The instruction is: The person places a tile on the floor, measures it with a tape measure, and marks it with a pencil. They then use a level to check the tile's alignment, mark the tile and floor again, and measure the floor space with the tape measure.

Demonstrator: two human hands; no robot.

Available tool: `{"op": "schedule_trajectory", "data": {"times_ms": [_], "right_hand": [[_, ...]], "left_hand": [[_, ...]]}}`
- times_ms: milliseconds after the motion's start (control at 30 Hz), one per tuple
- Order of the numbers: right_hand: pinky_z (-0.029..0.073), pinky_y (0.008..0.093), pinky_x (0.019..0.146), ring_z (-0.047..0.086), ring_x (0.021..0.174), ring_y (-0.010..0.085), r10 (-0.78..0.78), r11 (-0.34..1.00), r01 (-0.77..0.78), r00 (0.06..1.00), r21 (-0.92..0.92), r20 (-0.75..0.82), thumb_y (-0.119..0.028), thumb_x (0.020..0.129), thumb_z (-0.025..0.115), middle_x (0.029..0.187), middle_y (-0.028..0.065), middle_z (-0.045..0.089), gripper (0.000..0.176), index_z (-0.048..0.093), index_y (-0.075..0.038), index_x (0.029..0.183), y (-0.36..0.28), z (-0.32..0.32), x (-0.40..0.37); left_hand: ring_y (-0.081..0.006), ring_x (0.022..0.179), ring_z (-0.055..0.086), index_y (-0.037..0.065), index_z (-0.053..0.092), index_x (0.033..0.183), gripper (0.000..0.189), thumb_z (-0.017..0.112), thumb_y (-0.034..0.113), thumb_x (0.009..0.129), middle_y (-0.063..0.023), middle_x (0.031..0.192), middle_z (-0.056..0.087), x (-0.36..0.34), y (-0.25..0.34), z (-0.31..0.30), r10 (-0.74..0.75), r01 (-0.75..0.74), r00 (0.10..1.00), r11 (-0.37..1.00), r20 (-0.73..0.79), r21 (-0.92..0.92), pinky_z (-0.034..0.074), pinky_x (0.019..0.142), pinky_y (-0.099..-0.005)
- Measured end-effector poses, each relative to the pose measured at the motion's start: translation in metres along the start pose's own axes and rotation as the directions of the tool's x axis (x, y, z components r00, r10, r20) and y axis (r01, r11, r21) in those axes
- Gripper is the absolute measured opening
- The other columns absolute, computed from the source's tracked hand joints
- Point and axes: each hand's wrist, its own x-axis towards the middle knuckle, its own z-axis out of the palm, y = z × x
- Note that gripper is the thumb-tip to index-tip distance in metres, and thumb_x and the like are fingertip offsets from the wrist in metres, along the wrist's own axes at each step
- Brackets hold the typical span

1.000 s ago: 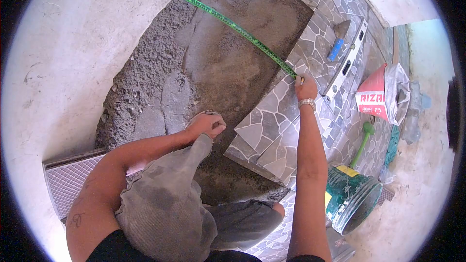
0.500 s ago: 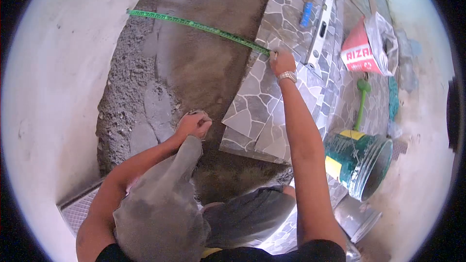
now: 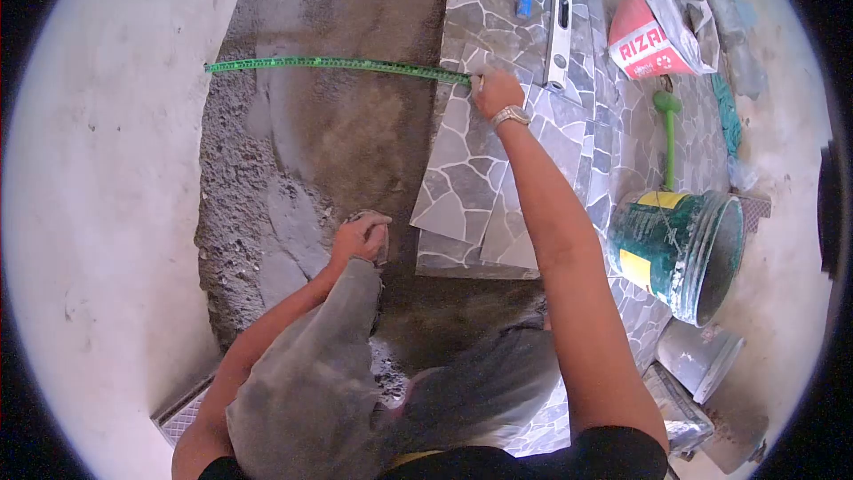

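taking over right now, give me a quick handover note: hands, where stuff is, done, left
Right hand: pinching the end of the green tape measure at the edge of the laid tiles. The tape is stretched across the mortar bed.
Left hand: on the mortar, fingers curled; what it grips is unclear.
Done: tiles laid on the right, spirit level lying on them.
Left: mortar bed bare; one loose tile lies skewed at its edge.
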Motion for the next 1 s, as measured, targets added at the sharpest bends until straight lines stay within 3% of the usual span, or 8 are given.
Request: {"op": "schedule_trajectory", "data": {"times_ms": [67,167,367,467,667,767,867,1000], "right_hand": [[0.054,0.0497,0.074,0.066,0.089,0.0378,-0.011,1.000,0.011,1.000,-0.003,-0.013,-0.032,0.087,0.061,0.099,0.0145,0.069,0.022,0.073,-0.017,0.097,0.000,0.000,-0.001],[0.055,0.0492,0.075,0.066,0.089,0.0375,-0.014,1.000,0.014,1.000,-0.001,0.002,-0.031,0.087,0.061,0.099,0.0147,0.069,0.022,0.073,-0.016,0.098,-0.001,-0.003,-0.002],[0.055,0.0483,0.076,0.067,0.089,0.0370,-0.006,1.000,0.007,1.000,-0.028,0.010,-0.031,0.086,0.062,0.097,0.0141,0.070,0.022,0.072,-0.016,0.099,-0.004,-0.007,-0.003],[0.055,0.0486,0.075,0.067,0.087,0.0371,-0.030,0.999,0.030,0.999,-0.020,-0.014,-0.031,0.086,0.062,0.095,0.0139,0.070,0.022,0.072,-0.017,0.099,0.001,-0.002,-0.003],[0.055,0.0494,0.072,0.067,0.084,0.0373,-0.032,0.999,0.032,0.999,0.022,-0.024,-0.033,0.086,0.063,0.092,0.0147,0.070,0.021,0.072,-0.019,0.098,0.001,-0.001,-0.001],[0.054,0.0495,0.072,0.067,0.084,0.0373,-0.036,0.999,0.036,0.999,0.004,-0.027,-0.032,0.087,0.063,0.091,0.0155,0.069,0.020,0.072,-0.018,0.097,0.000,-0.002,-0.002],[0.054,0.0496,0.073,0.066,0.085,0.0378,-0.040,0.999,0.040,0.998,-0.004,-0.048,-0.032,0.087,0.063,0.091,0.0167,0.069,0.019,0.071,-0.017,0.096,0.000,-0.002,-0.003],[0.053,0.0499,0.074,0.066,0.087,0.0384,-0.050,0.998,0.052,0.997,0.037,-0.054,-0.031,0.087,0.063,0.092,0.0175,0.068,0.019,0.071,-0.016,0.096,0.001,-0.001,-0.003]], "left_hand": [[-0.0203,0.074,0.067,0.010,0.073,0.104,0.021,0.061,0.020,0.089,-0.0086,0.088,0.071,0.000,0.000,0.001,0.003,-0.003,1.000,1.000,-0.002,-0.018,0.052,0.071,-0.0319],[-0.0214,0.076,0.068,0.010,0.073,0.104,0.022,0.061,0.019,0.089,-0.0090,0.089,0.071,0.002,0.000,-0.001,0.142,-0.140,0.990,0.988,-0.020,0.071,0.052,0.072,-0.0318],[-0.0238,0.077,0.068,0.010,0.073,0.104,0.022,0.063,0.019,0.086,-0.0107,0.089,0.071,-0.001,0.018,-0.009,0.070,-0.074,0.997,0.987,0.031,0.140,0.052,0.072,-0.0323],[-0.0235,0.071,0.067,0.008,0.073,0.099,0.019,0.066,0.020,0.086,-0.0099,0.082,0.069,0.002,0.009,-0.004,0.163,-0.162,0.987,0.980,-0.004,0.113,0.052,0.068,-0.0333],[-0.0244,0.059,0.062,0.007,0.062,0.074,0.029,0.070,0.032,0.086,-0.0084,0.067,0.063,-0.002,0.027,-0.009,-0.003,-0.006,0.999,0.979,0.045,0.203,0.049,0.057,-0.0373],[-0.0254,0.057,0.059,0.007,0.053,0.069,0.034,0.070,0.032,0.084,-0.0101,0.065,0.058,0.000,0.013,-0.004,0.080,-0.075,0.997,0.974,-0.018,0.212,0.046,0.055,-0.0376],[-0.0311,0.064,0.061,0.005,0.056,0.077,0.030,0.069,0.032,0.082,-0.0140,0.070,0.062,0.001,0.005,-0.005,-0.001,-0.002,1.000,0.947,0.008,0.321,0.050,0.062,-0.0386],[-0.0348,0.064,0.059,0.006,0.054,0.077,0.020,0.065,0.023,0.083,-0.0144,0.070,0.060,0.000,0.000,0.000,0.083,-0.070,0.995,0.975,-0.050,0.212,0.049,0.062,-0.0403]]}}
